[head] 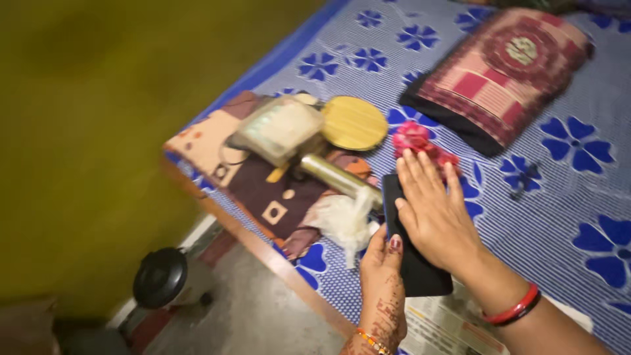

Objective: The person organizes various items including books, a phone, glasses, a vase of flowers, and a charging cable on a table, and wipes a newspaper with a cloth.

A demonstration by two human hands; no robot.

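Blue flowers cover the striped bed sheet (559, 197), and a green wall (85, 131) stands beside the bed. A flat black case (411, 269) lies near the bed's edge, partly on a newspaper (447, 325). Its long side runs from the pink cloth flower (415, 139) back toward the person. The right hand (434, 210) lies flat on top, fingers together. The left hand (382, 263) pinches the near left edge. The case looks stiff, smooth and light, so the long edges seem best to grab.

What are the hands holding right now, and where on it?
A flat black case: left hand grips its left edge, right hand lies flat on top.
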